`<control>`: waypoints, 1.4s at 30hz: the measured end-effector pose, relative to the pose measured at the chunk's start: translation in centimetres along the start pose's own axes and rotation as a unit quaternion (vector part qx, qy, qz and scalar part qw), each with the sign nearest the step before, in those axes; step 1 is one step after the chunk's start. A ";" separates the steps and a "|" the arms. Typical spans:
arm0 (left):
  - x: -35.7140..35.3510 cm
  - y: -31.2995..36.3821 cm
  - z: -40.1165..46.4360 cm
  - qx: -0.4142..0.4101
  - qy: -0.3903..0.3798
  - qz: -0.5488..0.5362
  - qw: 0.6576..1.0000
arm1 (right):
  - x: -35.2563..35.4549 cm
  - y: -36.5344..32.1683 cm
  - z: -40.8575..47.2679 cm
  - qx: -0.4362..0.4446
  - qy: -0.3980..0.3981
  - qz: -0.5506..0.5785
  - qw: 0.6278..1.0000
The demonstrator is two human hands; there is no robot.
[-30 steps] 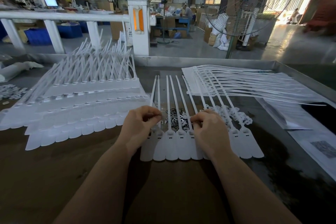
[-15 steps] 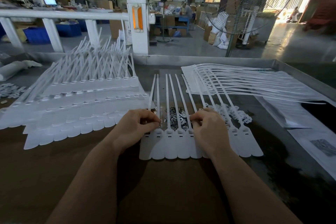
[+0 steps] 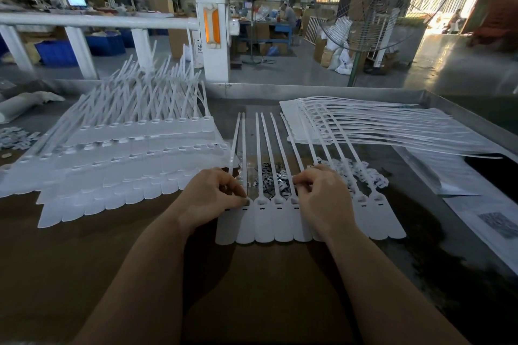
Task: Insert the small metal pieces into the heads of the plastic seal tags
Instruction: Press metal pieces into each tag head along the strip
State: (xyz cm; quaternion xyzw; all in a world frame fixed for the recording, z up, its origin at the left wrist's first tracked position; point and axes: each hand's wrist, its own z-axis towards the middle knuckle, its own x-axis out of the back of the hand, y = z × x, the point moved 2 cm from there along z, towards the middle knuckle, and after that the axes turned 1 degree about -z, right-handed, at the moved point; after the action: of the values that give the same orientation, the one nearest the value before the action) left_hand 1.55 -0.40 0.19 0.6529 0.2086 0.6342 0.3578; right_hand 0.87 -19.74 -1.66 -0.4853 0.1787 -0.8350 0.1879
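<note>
A joined strip of white plastic seal tags (image 3: 265, 225) lies flat in front of me, tails pointing away. Behind its heads sits a small heap of metal pieces (image 3: 273, 176). My left hand (image 3: 213, 197) has its fingers curled, the fingertips pinched together at the head of the second tag from the left; what they pinch is too small to see. My right hand (image 3: 322, 196) rests over the heads further right, fingers curled and tips pinched at a tag head; any metal piece there is hidden.
Stacked strips of tags (image 3: 120, 159) cover the left of the brown table (image 3: 70, 260). Another stack (image 3: 364, 126) lies at the right with loose white caps (image 3: 370, 173). Papers (image 3: 482, 204) and a metal rim (image 3: 462, 117) bound the right side.
My left hand's fingertips have dropped a little, down onto the head of the second tag. My right hand has stayed almost still over the heads.
</note>
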 end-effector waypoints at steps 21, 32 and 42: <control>-1.9 0.7 2.6 0.006 0.097 0.082 0.992 | 0.0 -0.1 -0.1 -0.004 0.006 0.001 1.000; -2.5 0.9 3.7 0.032 0.077 0.082 0.993 | 0.0 -0.2 -0.2 0.000 0.005 -0.007 1.000; -3.1 0.5 3.2 0.034 0.127 0.053 0.990 | 0.1 -0.1 -0.3 -0.002 -0.001 -0.006 1.000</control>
State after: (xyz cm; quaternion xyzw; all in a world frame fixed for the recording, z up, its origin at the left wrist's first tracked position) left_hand 4.24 -3.68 -1.36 0.5886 0.2390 0.7228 0.2719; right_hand 0.56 -19.67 -1.63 -0.4878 0.1769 -0.8352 0.1819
